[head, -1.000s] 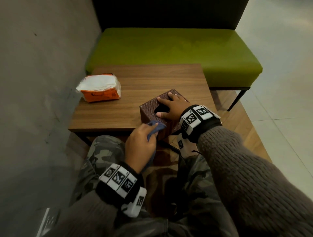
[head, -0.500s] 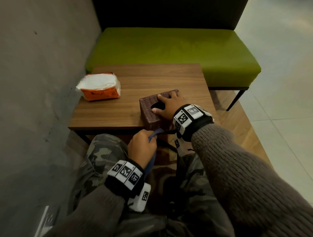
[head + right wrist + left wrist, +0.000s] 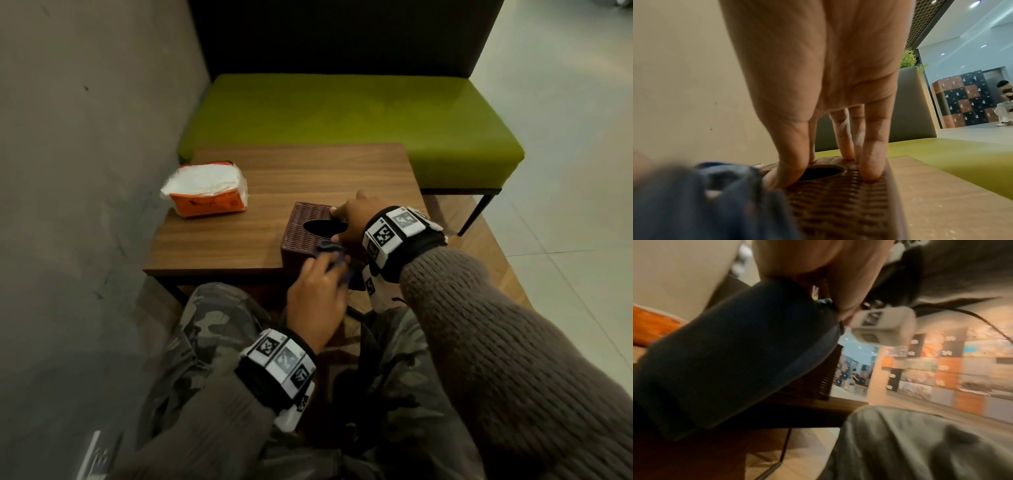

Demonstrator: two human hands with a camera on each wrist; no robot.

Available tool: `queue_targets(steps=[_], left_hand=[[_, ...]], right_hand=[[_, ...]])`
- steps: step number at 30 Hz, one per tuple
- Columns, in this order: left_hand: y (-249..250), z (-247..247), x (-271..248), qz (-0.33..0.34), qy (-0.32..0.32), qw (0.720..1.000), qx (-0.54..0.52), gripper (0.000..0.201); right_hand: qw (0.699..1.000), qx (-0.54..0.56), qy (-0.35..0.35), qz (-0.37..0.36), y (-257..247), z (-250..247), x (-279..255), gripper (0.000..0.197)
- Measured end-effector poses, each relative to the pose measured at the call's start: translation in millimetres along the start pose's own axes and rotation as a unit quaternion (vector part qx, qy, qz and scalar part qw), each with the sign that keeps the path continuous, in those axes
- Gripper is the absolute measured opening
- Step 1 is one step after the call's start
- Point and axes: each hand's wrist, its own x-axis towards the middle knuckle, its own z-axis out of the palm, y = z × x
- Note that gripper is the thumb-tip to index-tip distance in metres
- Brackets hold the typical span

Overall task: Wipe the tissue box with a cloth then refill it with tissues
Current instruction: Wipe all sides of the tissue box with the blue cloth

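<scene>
A brown woven tissue box [image 3: 301, 228] with a dark oval slot sits near the front edge of the wooden table [image 3: 239, 236]. My right hand [image 3: 349, 219] rests on the box's top with straight fingers, the thumb at the slot's edge; the right wrist view shows those fingertips [image 3: 869, 170] pressing the weave [image 3: 838, 203]. My left hand [image 3: 318, 284] grips a dark blue cloth [image 3: 330, 248] against the box's near top edge. In the left wrist view the cloth [image 3: 731, 356] fills the left half, covering most of the box [image 3: 824, 378]. An orange pack of white tissues [image 3: 207, 193] lies at the table's left.
A green bench [image 3: 342, 123] with a dark backrest stands behind the table. A grey wall [image 3: 85, 171] runs along the left. My camouflage-trousered knees [image 3: 219, 329] are under the table's front edge. Tiled floor lies to the right. A person sits far off [image 3: 1003, 104].
My left hand has risen from below the table edge and brought the cloth up onto the box's near top edge. My right hand has shifted toward the box's right side, uncovering the slot.
</scene>
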Motion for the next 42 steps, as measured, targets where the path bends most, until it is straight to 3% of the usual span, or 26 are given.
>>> queue_targets(steps=[2, 4, 7, 10, 11, 13, 14, 15, 17, 19, 20, 22, 23, 25, 28, 30, 33, 35, 38, 40, 42], left_hand=[[8.4, 4.8, -1.1, 0.034, -0.004, 0.999, 0.008, 0.033], [-2.1, 0.3, 3.1, 0.009, 0.022, 1.000, 0.010, 0.032], [-33.7, -15.4, 6.5, -0.070, 0.045, 0.996, -0.005, 0.035], [-57.4, -33.6, 19.0, -0.207, 0.051, 0.968, -0.132, 0.017], [-61.5, -42.4, 25.5, -0.277, 0.062, 0.935, -0.212, 0.019], [-59.0, -63.2, 33.3, -0.384, 0.069, 0.815, -0.428, 0.026], [-55.3, -71.6, 34.2, -0.399, 0.059, 0.752, -0.522, 0.031], [-51.6, -79.6, 33.2, -0.400, 0.047, 0.706, -0.583, 0.035], [-45.3, -90.8, 31.2, -0.392, 0.045, 0.636, -0.663, 0.038], [-40.4, -91.4, 29.1, -0.380, 0.052, 0.589, -0.711, 0.031], [-39.1, -88.4, 29.7, -0.375, 0.056, 0.589, -0.713, 0.030], [-35.7, -82.7, 28.8, -0.367, 0.068, 0.637, -0.675, 0.044], [-35.7, -78.6, 27.4, -0.362, 0.069, 0.662, -0.652, 0.050], [-34.2, -72.5, 23.5, -0.342, 0.039, 0.702, -0.624, 0.048], [-36.6, -67.8, 15.9, -0.292, -0.042, 0.775, -0.559, 0.037], [-43.9, -67.8, 10.9, -0.224, -0.114, 0.828, -0.501, 0.052], [-49.6, -68.8, 6.9, -0.162, -0.198, 0.864, -0.435, 0.072], [-50.9, -61.9, 6.9, -0.156, -0.160, 0.903, -0.367, 0.068], [-51.8, -51.8, 13.7, -0.152, -0.026, 0.953, -0.261, 0.051], [-53.7, -53.3, 28.6, -0.187, 0.052, 0.950, -0.245, 0.047], [-59.1, -57.5, 50.5, -0.208, 0.137, 0.948, -0.200, 0.038]], right_hand=[[1.000, -0.001, 0.009, -0.004, 1.1, 0.7, -1.3, 0.053], [1.000, -0.006, 0.014, -0.006, 1.5, 2.0, -1.8, 0.053], [1.000, -0.018, 0.010, -0.009, 1.9, 2.5, -0.6, 0.057], [1.000, -0.007, -0.004, -0.004, 2.0, -2.2, -2.0, 0.056], [1.000, 0.008, -0.003, -0.003, 2.4, -3.2, -2.2, 0.055], [0.997, 0.059, 0.044, 0.001, 2.6, -0.4, -3.6, 0.054], [0.991, 0.099, 0.094, 0.003, 0.6, 3.0, -7.2, 0.054], [0.976, 0.153, 0.152, -0.003, -4.2, 8.6, -13.8, 0.052], [0.933, 0.287, 0.207, -0.058, -19.4, 19.7, -35.2, 0.051], [0.894, 0.407, 0.146, -0.118, -35.7, 29.0, -64.2, 0.058], [0.878, 0.450, 0.100, -0.132, -41.1, 33.9, -75.8, 0.061], [0.868, 0.471, 0.051, -0.151, -45.3, 47.4, -85.7, 0.062], [0.873, 0.459, 0.059, -0.153, -44.9, 55.7, -85.4, 0.056], [0.875, 0.452, 0.115, -0.131, -41.8, 69.2, -80.8, 0.037], [0.846, 0.491, 0.179, -0.107, -34.9, 78.7, -75.5, 0.022], [0.828, 0.506, 0.217, -0.105, -32.7, 80.2, -72.6, 0.022], [0.810, 0.512, 0.265, -0.106, -34.3, 73.4, -69.8, 0.021], [0.800, 0.526, 0.267, -0.113, -38.0, 70.5, -67.7, 0.021], [0.798, 0.511, 0.311, -0.075, -37.5, 75.8, -64.4, 0.022], [0.824, 0.457, 0.335, -0.007, -25.1, 79.8, -61.3, 0.028], [0.871, 0.374, 0.316, 0.048, -11.5, 82.9, -56.7, 0.051]])
